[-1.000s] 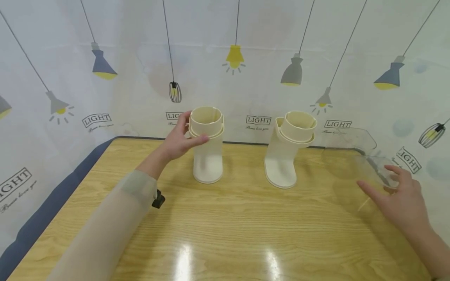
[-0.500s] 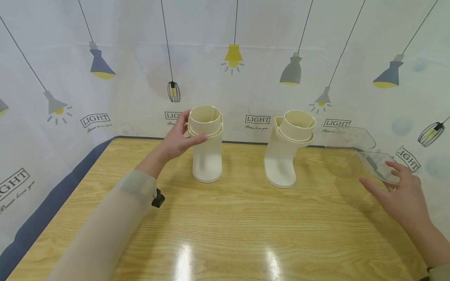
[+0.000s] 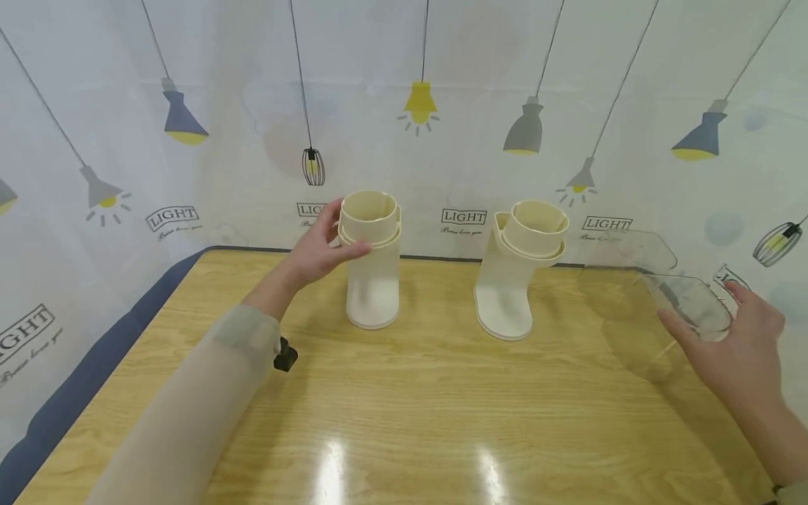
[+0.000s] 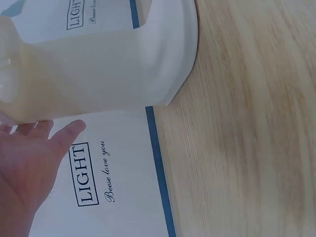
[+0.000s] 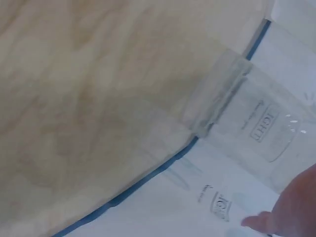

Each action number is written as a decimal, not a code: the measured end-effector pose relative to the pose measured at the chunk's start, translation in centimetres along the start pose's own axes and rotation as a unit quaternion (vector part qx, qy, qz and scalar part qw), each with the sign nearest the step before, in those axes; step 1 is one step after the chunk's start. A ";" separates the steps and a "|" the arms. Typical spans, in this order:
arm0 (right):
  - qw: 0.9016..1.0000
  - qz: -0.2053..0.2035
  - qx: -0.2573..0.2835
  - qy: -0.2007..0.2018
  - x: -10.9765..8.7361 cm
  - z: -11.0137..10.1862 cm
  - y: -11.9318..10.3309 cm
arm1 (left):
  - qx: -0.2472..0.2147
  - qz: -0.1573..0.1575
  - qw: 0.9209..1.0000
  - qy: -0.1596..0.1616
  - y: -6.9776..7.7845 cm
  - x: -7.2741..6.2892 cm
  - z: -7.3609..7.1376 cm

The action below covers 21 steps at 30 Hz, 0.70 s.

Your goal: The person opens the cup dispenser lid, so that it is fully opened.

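Observation:
In the head view two cream stands with round rings on top stand on the table, the left stand point(image 3: 372, 294) and the right stand point(image 3: 505, 294). My left hand point(image 3: 318, 249) grips the left stand's upper ring from the left, thumb across the front, fingers behind. In the left wrist view, that hand point(image 4: 34, 158) touches the side of the pale stand point(image 4: 94, 74). My right hand point(image 3: 745, 344) is beside the rim of a clear plastic container point(image 3: 694, 298), fingers spread and bent loosely. In the right wrist view the hand point(image 5: 296, 207) is partly cut off near the clear container point(image 5: 256, 118).
A second clear rim point(image 3: 637, 245) shows behind the near container; the transparency blurs their outlines. The wooden table point(image 3: 404, 393) ends at a lamp-printed cloth backdrop point(image 3: 404, 161) with a dark blue edge.
My right hand has moved rightward, away from the clear container's rim. The left hand keeps its grip on the left stand, and both stands stay in place.

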State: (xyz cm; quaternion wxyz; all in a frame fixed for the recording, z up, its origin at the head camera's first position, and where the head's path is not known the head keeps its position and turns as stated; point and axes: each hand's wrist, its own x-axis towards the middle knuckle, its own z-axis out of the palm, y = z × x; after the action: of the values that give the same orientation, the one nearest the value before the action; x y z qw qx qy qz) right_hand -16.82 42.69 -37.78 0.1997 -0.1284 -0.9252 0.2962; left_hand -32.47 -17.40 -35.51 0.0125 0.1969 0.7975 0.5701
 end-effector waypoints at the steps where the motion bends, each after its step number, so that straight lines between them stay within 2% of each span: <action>1: 1.000 0.000 0.007 0.015 -0.1 -0.1 -0.5 | -0.001 0.001 1.000 -0.001 0.0 0.1 -0.1; 7: 0.995 -0.057 0.058 0.056 -1.0 -0.7 -4.0 | 0.010 -0.001 1.000 0.002 0.0 -0.1 -0.4; 10: 0.987 -0.124 0.080 0.064 -1.8 -0.7 -6.1 | 0.017 0.000 1.000 0.022 0.4 -1.0 -0.4; 12: 0.976 -0.185 0.090 0.067 -2.4 -0.4 -7.5 | 0.021 0.011 0.999 0.047 0.8 -2.0 -0.3; 15: 0.952 -0.286 0.094 0.056 -3.0 0.2 -9.5 | 0.037 0.046 0.994 0.089 1.9 -4.1 -0.2; 16: 0.946 -0.308 0.089 0.046 -3.3 0.4 -10.1 | 0.046 0.060 0.992 0.098 2.3 -4.9 -0.1; 18: 0.937 -0.340 0.075 0.017 -3.7 0.8 -11.1 | 0.072 0.091 0.987 0.112 3.0 -6.3 0.0; 21: 0.931 -0.363 0.036 -0.027 -4.3 1.4 -12.5 | 0.109 0.138 0.978 0.111 4.0 -8.1 0.2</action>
State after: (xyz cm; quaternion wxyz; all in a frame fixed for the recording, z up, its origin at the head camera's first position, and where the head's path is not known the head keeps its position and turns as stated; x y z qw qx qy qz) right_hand -15.16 30.55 -32.56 0.2731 0.2314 -0.9023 0.2402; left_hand -23.77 -18.76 -33.58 -0.1766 0.2406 0.8164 0.4944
